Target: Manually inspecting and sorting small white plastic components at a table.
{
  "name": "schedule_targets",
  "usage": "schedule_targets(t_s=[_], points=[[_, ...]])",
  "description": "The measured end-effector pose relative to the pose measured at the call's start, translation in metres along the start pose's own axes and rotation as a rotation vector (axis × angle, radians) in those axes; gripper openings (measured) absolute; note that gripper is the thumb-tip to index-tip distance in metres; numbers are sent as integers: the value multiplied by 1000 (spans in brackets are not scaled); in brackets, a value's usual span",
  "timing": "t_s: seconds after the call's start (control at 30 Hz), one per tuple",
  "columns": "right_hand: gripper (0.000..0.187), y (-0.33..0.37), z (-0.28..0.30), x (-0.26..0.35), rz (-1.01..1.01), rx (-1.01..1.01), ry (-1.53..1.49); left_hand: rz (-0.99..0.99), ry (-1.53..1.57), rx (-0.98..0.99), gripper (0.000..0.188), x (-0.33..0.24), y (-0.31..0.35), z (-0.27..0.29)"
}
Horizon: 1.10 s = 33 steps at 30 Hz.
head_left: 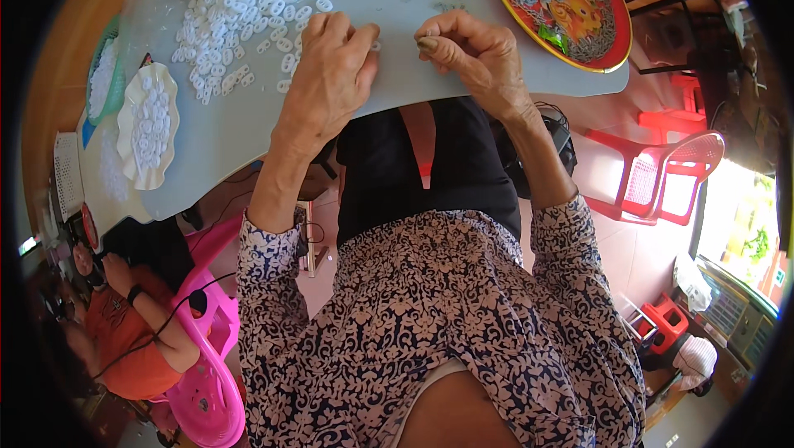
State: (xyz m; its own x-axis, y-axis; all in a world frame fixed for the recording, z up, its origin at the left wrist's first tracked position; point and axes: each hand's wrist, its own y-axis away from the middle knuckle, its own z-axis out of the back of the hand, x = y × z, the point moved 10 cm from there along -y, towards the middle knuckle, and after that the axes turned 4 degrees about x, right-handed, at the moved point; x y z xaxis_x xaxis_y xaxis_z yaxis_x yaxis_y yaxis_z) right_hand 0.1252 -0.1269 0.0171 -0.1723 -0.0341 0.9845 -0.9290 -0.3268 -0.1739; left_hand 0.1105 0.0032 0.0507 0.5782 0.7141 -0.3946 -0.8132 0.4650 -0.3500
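Observation:
My left hand [329,76] is closed above the table's near edge, its fingers curled in a pinch. A bit of a white plastic piece [376,46] peeks out at its fingertips. My right hand [475,55] is a short way to the right, thumb and index finger pressed together; anything between them is too small to make out. Beyond my left hand spreads a heap of small white oval pieces with holes [248,5]. To the right of my right hand, a round red tray with a gold rim [614,55] holds many thin grey metal bits and a small green item.
The grey table [240,129] has a curved near edge. At its left stand a scalloped white dish [126,129] of white pieces and a green basket [93,105]. A person in orange [136,336] sits by a pink chair [211,390]. Red chairs [653,171] stand right.

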Motion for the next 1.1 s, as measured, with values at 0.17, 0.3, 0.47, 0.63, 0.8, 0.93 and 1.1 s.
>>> schedule_targets(t_s=[0.17, 0.3, 0.47, 0.63, 0.8, 0.93, 1.1], points=[[18, 0, -2, 0, -5, 20, 25, -4, 2, 43, 16, 7, -5, -11], [18, 2, 1, 5, 6, 15, 54, 24, -6, 46, 14, 8, -9, -11], [17, 3, 1, 0, -33, 15, 35, 38, -253, 3, 11, 25, -27, 3], [15, 5, 3, 2, -7, 11, 14, 17, -240, -93, 8, 47, -50, 24], [14, 6, 1, 4, -26, 18, 1, -83, -133, -114, 7, 69, -67, 16], [14, 6, -1, 3, -45, 24, 3, -63, -179, -8, 13, 76, -72, -3], [14, 6, -1, 4, -38, 17, -19, -79, -180, 4, 14, 72, -72, -7]])
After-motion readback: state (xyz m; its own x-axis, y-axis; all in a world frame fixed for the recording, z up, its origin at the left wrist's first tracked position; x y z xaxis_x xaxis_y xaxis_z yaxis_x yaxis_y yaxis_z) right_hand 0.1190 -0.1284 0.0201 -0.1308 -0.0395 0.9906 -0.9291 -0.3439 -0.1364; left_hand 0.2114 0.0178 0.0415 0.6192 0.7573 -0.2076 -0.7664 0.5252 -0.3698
